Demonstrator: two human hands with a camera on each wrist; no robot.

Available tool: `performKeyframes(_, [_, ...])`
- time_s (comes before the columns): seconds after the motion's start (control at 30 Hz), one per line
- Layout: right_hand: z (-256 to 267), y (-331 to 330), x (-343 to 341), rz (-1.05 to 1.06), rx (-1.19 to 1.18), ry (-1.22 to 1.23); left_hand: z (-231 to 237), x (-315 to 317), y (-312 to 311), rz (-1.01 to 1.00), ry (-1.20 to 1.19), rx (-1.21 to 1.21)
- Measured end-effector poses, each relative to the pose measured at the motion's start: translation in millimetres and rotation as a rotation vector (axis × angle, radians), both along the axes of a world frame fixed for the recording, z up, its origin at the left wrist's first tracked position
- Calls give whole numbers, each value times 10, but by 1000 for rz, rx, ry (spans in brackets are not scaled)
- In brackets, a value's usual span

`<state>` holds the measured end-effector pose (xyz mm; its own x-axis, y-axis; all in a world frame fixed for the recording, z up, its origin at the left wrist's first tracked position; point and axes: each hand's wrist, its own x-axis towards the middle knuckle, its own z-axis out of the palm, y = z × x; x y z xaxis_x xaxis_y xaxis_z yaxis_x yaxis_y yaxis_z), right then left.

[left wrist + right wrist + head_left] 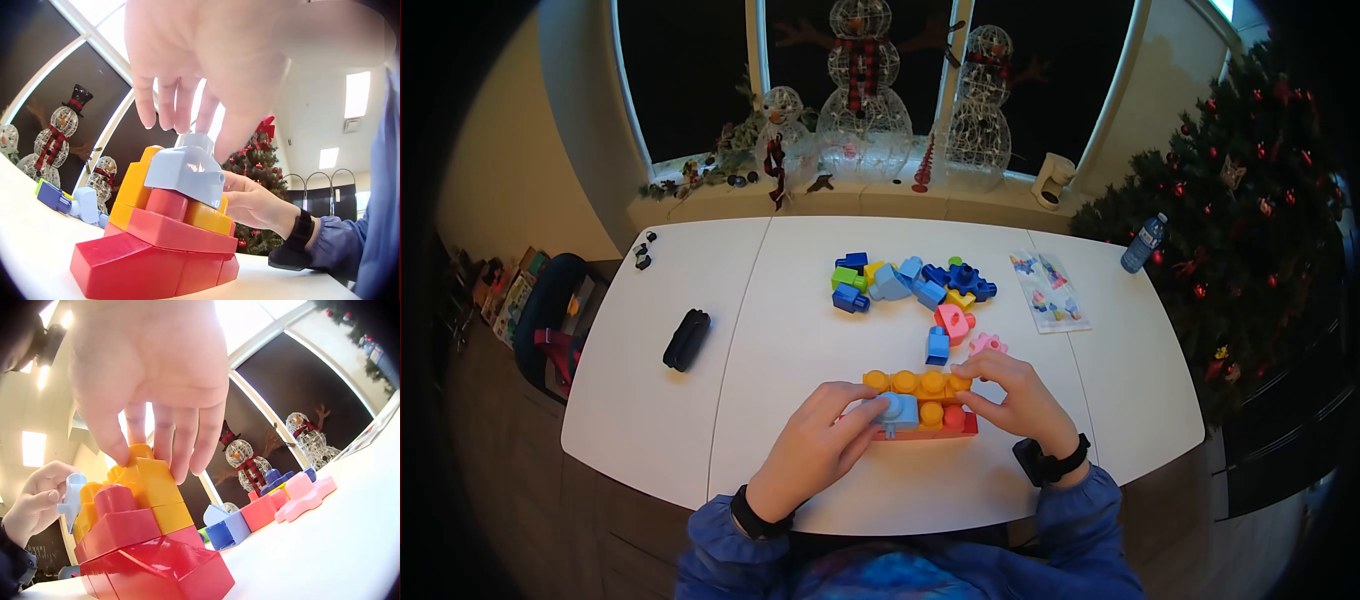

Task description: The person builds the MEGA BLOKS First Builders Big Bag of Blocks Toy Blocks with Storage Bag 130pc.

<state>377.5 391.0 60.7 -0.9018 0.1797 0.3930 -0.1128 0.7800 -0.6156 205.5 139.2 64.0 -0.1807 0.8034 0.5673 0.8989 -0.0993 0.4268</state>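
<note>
A build of toy building blocks stands near the table's front edge, with red blocks point(156, 269) at the base and yellow blocks point(905, 382) along its far side. On its left part sits a light blue block point(184, 169), slightly tilted over a red stud and a yellow one. My left hand point(828, 440) pinches this light blue block between thumb and fingers. At the other end, my right hand point(1020, 400) has its thumb and fingers either side of the end yellow block point(156, 481), gripping it at the top.
Loose blue, green and yellow blocks point(890, 283) lie beyond the build, with pink pieces point(988, 344) and a blue block point(937, 346) nearer. A picture sheet point(1050, 290) and a water bottle point(1144, 243) are at the right, a black case point(687, 340) at the left.
</note>
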Motion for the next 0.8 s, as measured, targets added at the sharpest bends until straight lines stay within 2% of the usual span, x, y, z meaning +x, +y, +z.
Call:
performKeyframes(0.07, [44,127,-50,82,-85,-7,-3,23,11,5,-11,15])
performKeyframes(0.17, [105,318,-231,-166,-128,-130,16,25,14,3,-11,14])
performKeyframes(0.27, [-111,623,-463,-424,67,-215,19,18,6,-2,17,7])
performKeyframes(0.37, [-453,846,-659,-534,279,-318,22,17,-4,-2,25,-5])
performKeyframes(0.47, [-356,761,-824,-589,156,-544,10,28,-10,4,10,-13])
performKeyframes(0.57, [-224,643,-875,-571,70,-623,11,28,-6,8,5,-17])
performKeyframes(0.77, [-282,683,-897,-579,191,-558,5,21,6,4,-1,-10])
performKeyframes(0.8, [-285,688,-863,-571,198,-453,3,20,6,7,-3,-9])
